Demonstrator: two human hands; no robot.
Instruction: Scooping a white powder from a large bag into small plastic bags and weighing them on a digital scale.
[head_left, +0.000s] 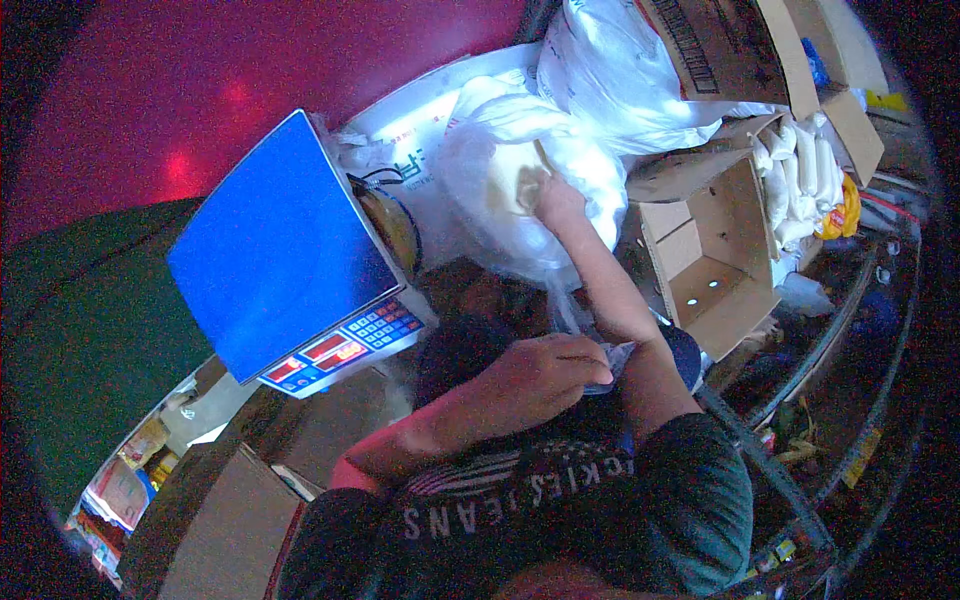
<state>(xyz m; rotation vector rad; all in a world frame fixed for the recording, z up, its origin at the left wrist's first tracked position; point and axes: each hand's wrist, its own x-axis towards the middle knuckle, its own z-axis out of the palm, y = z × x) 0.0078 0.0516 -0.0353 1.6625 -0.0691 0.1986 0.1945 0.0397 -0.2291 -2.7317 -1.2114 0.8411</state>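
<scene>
My right hand (555, 201) reaches into the mouth of a large open white sack with a clear plastic liner (469, 214). Its fingers grip a pale scoop-like object (514, 169), whose exact shape is blurred. White contents glow around it, too bright to tell what they are. Close to my chest, my left hand (555, 371) holds a small clear plastic bag (611, 367) by its edge, beneath my right forearm. Left of the sack stands a digital counter scale (281, 251) with a blue platform and a lit red display.
An open cardboard box (720, 281) stands to the right of the sack. Beyond it, several filled white bags (802, 172) are packed beside a yellow packet (841, 214). Another bulging white sack (607, 71) lies behind. A metal rack frame (772, 457) runs along the lower right.
</scene>
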